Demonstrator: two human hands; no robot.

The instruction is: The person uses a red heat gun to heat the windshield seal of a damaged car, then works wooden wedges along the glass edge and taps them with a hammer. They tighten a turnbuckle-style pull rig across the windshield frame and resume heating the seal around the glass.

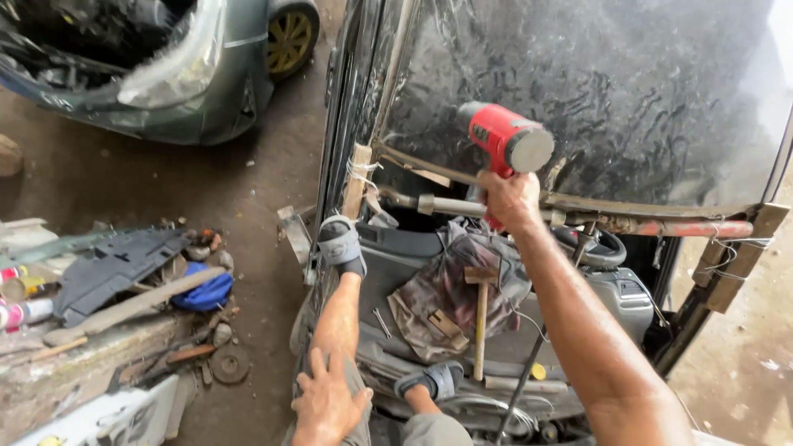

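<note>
My right hand (pixel 510 198) grips the handle of a red heat gun (pixel 501 142), raised with its nozzle towards the dark, film-covered car panel (pixel 628 91) in front of me. My left hand (pixel 328 403) rests open on my left knee. My left leg stretches forward, its foot in a grey sandal (pixel 340 244) braced against the car's frame. My other sandalled foot (pixel 434 381) sits lower, beside a wooden-handled hammer (pixel 480 318) that lies on a stained cloth (pixel 450 293) over the dashboard.
A rusty metal bar (pixel 628 223) and wooden props (pixel 357 182) tied with wire run under the panel. A steering wheel (pixel 603 246) shows behind it. A grey car (pixel 182 74) stands at the top left. Scrap parts, spray cans (pixel 21 301) and a blue cloth (pixel 205 293) clutter the floor on the left.
</note>
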